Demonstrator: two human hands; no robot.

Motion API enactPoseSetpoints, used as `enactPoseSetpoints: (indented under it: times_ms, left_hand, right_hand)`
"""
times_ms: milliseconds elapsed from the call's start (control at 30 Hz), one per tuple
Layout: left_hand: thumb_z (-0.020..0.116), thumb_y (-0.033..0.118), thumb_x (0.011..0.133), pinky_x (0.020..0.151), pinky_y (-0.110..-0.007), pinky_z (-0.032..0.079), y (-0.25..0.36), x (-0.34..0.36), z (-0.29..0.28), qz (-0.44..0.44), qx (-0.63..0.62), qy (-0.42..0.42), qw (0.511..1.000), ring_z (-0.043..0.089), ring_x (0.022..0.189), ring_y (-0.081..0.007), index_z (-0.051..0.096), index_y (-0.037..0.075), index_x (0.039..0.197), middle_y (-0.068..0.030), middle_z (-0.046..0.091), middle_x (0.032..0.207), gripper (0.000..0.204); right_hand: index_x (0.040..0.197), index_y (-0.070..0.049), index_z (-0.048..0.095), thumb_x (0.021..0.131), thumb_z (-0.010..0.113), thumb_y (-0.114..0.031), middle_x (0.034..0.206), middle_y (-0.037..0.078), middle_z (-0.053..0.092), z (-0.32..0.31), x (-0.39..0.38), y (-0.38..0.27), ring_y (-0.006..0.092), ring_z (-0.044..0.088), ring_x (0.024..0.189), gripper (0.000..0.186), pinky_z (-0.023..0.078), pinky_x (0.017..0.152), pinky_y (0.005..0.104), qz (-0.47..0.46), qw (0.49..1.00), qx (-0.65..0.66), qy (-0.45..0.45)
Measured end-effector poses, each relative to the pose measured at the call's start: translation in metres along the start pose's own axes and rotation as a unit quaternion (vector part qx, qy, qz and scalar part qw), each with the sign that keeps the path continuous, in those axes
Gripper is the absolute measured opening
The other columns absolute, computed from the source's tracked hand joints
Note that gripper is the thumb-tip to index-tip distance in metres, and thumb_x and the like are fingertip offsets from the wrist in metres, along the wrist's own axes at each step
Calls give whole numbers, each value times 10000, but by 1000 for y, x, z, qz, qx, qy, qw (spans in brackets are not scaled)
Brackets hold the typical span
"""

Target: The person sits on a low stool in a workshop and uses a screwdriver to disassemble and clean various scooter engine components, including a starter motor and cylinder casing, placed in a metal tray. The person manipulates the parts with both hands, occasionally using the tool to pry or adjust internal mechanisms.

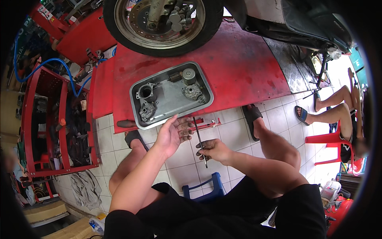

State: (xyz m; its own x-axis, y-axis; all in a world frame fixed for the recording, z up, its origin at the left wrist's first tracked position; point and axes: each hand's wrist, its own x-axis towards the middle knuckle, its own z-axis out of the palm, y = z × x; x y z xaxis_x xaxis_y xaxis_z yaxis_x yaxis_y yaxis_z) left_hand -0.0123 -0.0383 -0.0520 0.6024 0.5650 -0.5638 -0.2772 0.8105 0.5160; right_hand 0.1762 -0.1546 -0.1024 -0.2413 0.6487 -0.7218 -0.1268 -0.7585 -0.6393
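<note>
My right hand (215,151) is closed on a long, thin dark rod (200,139), gripping it near its lower end. The rod stands nearly upright in the picture, and its exact kind is unclear. To its left, my left hand (173,134) is open with the palm turned up, its darkened fingers stretched toward the rod and nothing in them. Just beyond that hand, a grey metal tray (169,99) lies at the edge of a red platform. It holds a cylindrical metal part (188,75), a ring-shaped housing (146,91) and greasy castings (147,111).
A motorcycle wheel (167,47) stands on the red platform (238,59) behind the tray. At left is a red tool cart (63,131) with a blue hose (51,59). A blue stool (217,185) sits below me. Another person sits on a red chair (324,138) at right.
</note>
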Motion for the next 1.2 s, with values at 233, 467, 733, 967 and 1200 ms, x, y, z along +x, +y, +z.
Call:
enactPoseSetpoints:
  times_ms: [233,467,733,967,1200]
  left_hand:
    - [470,433,972,830,-397,486,0,1,-2,4,13,6,1000,647,921,-254,591,28,1177,-123,678,1051,470]
    - [477,431,964,845,-391,478,3,0,-4,11,15,4,1000,646,920,-251,593,29,1172,-120,676,1041,467]
    - [468,425,970,837,-389,478,1,-1,-3,10,40,16,999,646,921,-238,597,37,1168,-113,673,1049,454]
    - [464,415,985,819,-377,493,-2,2,-4,1,49,9,999,651,921,-223,612,46,1152,-97,681,1041,431]
    - [484,416,982,821,-371,495,-7,6,-13,-2,57,19,998,654,920,-219,621,64,1143,-95,687,1046,411]
  right_hand:
    - [1183,27,620,943,602,-1,977,130,711,0,-1,-1,188,703,820,242,562,687,293,-4,1000,-1,6]
    - [1159,49,628,919,619,25,976,138,705,4,-3,-2,208,706,811,241,597,724,309,28,1000,-1,-15]
    - [1171,48,621,905,640,24,979,142,699,4,-7,-11,216,703,847,268,599,771,326,18,999,28,-31]
    - [1192,50,612,913,642,3,986,146,693,3,-6,-7,223,700,842,285,597,769,328,12,999,27,-32]
    - [1209,57,600,925,622,-1,1013,156,690,5,-8,-12,222,697,849,291,594,765,331,22,999,29,-28]
